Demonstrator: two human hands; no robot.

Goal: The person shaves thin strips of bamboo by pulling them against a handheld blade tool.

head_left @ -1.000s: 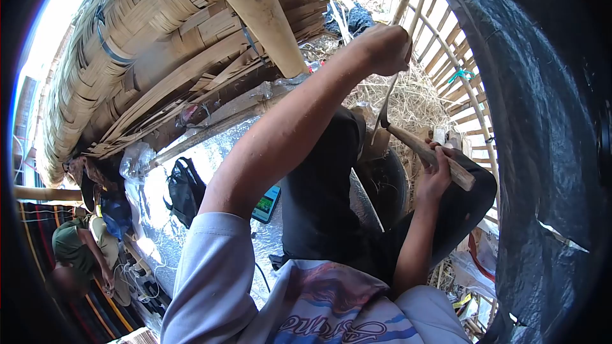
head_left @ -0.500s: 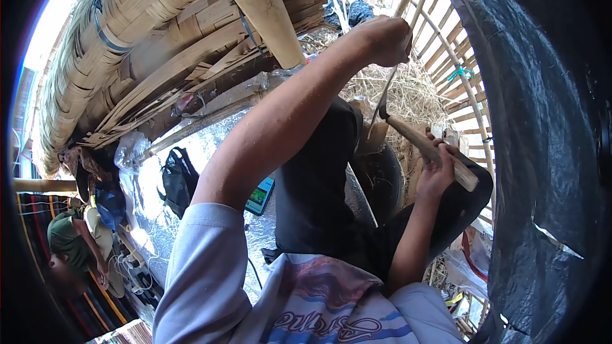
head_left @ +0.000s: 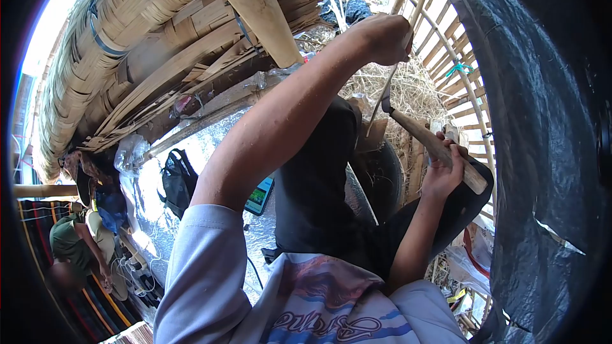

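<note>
My left hand (head_left: 386, 38) is closed around a long, thin stick or strip (head_left: 377, 109), probably bamboo, which runs from the upper right down past my knee. In my right hand (head_left: 444, 175) is a knife (head_left: 426, 135) with a long, pale wooden handle, gripped along the handle's length. Its short dark blade lies against or very close to the strip; I cannot tell if they touch. Both hands are over my black-trousered legs, the right one by my bent knee. Part of the blade is hard to make out.
Woven bamboo work (head_left: 127, 25) and a thick bamboo pole (head_left: 252, 6) fill the upper left. Straw (head_left: 411, 89) lies by a slatted bamboo wall (head_left: 456, 32). A phone (head_left: 259, 196) and black bag (head_left: 178, 178) rest left. Another person (head_left: 73, 242) sits lower left. Dark sheeting (head_left: 535, 121) hangs right.
My right hand and the knife have shifted slightly to the right. My left hand stays in nearly the same place, still closed on the strip.
</note>
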